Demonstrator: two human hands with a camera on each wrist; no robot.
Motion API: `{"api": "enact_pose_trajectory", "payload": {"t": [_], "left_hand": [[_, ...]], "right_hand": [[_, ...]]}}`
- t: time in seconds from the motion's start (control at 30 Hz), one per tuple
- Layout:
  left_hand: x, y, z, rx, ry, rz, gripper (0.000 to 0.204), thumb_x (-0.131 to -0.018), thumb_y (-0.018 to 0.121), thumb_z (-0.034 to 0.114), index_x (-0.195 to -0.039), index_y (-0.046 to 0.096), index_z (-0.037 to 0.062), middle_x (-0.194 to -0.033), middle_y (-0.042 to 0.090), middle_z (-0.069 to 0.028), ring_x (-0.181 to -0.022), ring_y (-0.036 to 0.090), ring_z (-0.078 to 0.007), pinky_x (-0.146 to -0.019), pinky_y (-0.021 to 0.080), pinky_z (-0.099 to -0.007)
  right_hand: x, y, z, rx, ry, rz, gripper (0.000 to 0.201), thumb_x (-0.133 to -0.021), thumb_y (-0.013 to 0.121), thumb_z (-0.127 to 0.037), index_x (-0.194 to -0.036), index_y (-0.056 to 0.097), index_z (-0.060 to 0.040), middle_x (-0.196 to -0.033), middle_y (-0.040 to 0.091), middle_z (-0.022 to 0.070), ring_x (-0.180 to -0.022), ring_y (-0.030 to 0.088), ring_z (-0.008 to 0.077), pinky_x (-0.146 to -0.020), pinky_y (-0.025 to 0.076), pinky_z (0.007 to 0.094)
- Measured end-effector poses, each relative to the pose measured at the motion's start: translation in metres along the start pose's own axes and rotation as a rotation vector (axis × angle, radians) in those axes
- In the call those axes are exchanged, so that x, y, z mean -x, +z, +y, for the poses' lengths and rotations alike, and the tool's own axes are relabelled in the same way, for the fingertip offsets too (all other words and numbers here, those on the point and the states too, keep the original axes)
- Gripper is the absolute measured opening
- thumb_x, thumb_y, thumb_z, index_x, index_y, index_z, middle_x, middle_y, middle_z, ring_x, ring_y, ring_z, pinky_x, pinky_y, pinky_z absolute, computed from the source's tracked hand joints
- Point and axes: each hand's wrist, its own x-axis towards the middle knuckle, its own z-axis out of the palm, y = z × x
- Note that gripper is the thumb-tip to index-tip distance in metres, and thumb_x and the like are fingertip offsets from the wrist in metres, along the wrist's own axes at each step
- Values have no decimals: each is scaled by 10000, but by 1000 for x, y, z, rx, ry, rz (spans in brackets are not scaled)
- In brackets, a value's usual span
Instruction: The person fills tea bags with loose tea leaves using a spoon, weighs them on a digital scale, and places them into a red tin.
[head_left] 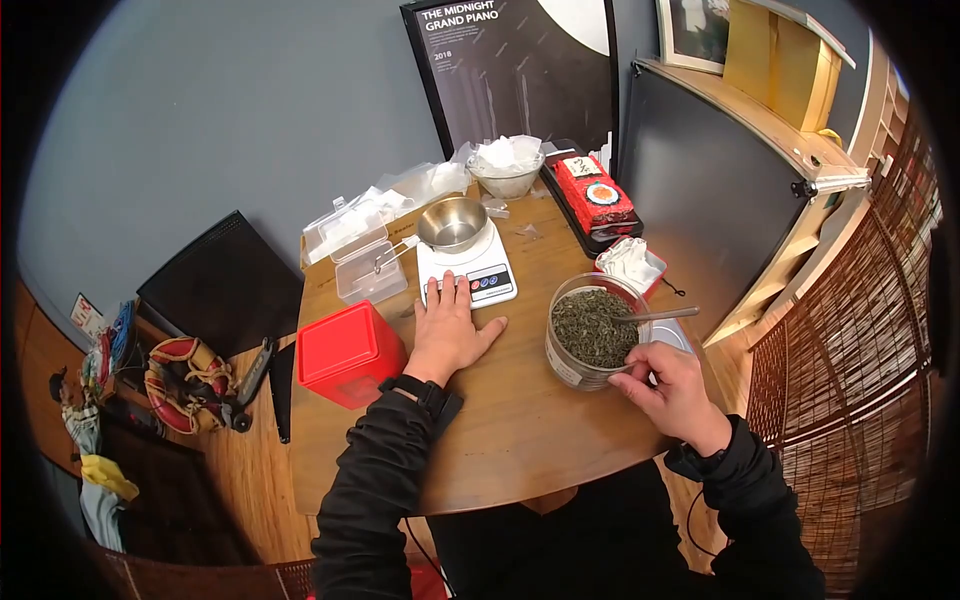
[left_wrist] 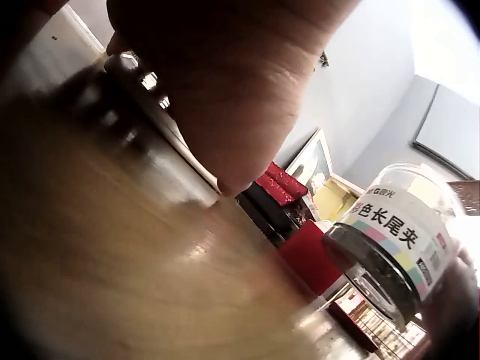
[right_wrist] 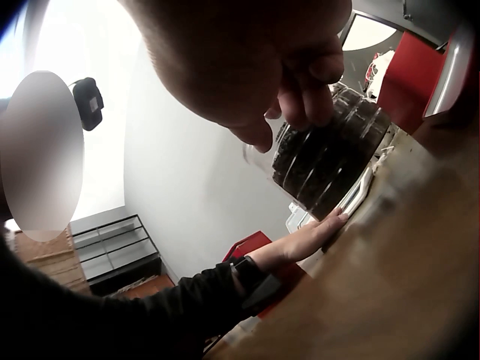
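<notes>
My left hand (head_left: 450, 327) lies with straight fingers over the front of a white kitchen scale (head_left: 498, 287), fingertips beside its buttons. On the scale's platform sits a metal bowl (head_left: 453, 226). At the right, my right hand (head_left: 668, 393) pinches the near rim of a clear plastic jar (head_left: 573, 371) full of dark green dried leaves (head_left: 597, 325) that look like loose tea. A metal spoon (head_left: 668, 314) leans in the leaves, its handle sticking out to the right. The left wrist view shows the jar's printed label (left_wrist: 394, 229).
A red box (head_left: 348, 350) stands left of my left hand. Behind it is an open clear plastic case (head_left: 368, 265). Farther back are a glass bowl with white packets (head_left: 505, 172) and a red package (head_left: 598, 192) on a black tray. A red container with white packets (head_left: 630, 265) stands behind the jar.
</notes>
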Motion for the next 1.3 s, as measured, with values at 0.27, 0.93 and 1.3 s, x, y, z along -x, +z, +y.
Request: {"api": "enact_pose_trajectory", "payload": {"t": [0.27,0.93,1.3], "left_hand": [[-2,-5,5,49,-33,40,1001,-843,562,704,-1501,364,-25,-1574,314,-231,-1459,256,-458,-1162,245,-601],[-47,-1,52,164,-589,123,1351,-621,728,723,-1507,197,-148,-1592,170,-323,-1471,158,-504,-1146,202,-638],[17,-4,76,127,-564,78,1295,-673,683,733,-1514,213,-133,-1601,172,-303,-1468,152,-501,-1132,211,-625]], "right_hand": [[-1,-3,-10,-1,2,18,221,-775,816,-58,-888,632,-12,-626,575,49,-535,564,165,-500,442,298],[8,-6,-12,-37,-10,-2,246,-760,828,-60,-912,639,-20,-647,566,56,-540,569,187,-503,448,308],[-7,-9,-12,-8,-50,87,245,-767,824,-61,-910,633,-6,-651,564,56,-532,558,173,-496,442,300]]}}
